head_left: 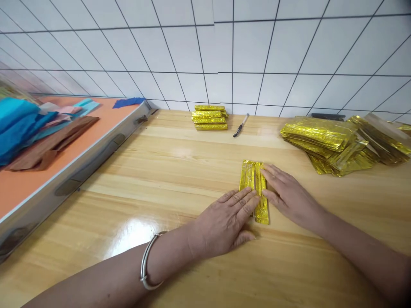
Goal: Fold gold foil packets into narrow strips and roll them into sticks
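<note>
The left hand (224,222) lies open on the gold paper (248,174) — the right hand (290,196), open too, touches its right side.

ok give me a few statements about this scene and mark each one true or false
The left hand lies over the folded, shiny gold foil piece. True.

The right wrist wears jewellery. False: the round silver metal bangle is on the left wrist.

A slim clear-and-black pen lies between the small stack of narrow gold foil strips and the large, layered gold foil pile. True.

Every item lies directly on wood. False: the long, folded brown piece lies on the flat orange surface.

Dark lines cross the white wall. True.
</note>
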`<action>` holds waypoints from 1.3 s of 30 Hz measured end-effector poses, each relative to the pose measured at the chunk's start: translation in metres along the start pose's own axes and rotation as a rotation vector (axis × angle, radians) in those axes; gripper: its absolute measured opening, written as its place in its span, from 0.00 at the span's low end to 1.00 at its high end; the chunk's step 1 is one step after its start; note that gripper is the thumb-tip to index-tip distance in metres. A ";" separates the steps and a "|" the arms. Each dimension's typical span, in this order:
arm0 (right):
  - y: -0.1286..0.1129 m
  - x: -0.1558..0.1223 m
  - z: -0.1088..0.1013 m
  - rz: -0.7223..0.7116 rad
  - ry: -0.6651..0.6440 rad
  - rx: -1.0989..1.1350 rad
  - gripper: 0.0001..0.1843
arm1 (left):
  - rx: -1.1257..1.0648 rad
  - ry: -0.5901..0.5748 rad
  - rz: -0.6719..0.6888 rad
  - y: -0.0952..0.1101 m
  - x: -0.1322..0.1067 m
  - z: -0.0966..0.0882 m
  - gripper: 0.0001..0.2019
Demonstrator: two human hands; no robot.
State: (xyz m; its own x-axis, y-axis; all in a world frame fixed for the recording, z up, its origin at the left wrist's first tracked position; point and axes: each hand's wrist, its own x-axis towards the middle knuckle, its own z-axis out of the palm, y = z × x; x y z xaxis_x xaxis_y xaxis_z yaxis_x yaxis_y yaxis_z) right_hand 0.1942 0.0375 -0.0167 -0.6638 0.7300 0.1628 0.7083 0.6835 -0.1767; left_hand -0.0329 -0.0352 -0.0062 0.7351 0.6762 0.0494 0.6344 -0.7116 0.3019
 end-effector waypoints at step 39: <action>-0.026 -0.006 0.005 -0.033 -0.115 -0.188 0.36 | 0.177 -0.009 -0.219 -0.014 0.006 -0.005 0.34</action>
State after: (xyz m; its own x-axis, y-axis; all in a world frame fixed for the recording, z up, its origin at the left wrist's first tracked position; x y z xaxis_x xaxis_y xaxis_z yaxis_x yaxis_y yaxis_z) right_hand 0.1788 0.0155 -0.0179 -0.7025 0.7099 0.0515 0.7112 0.7028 0.0131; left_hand -0.0381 -0.0202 -0.0048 0.5773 0.8165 -0.0078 0.8098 -0.5713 0.1334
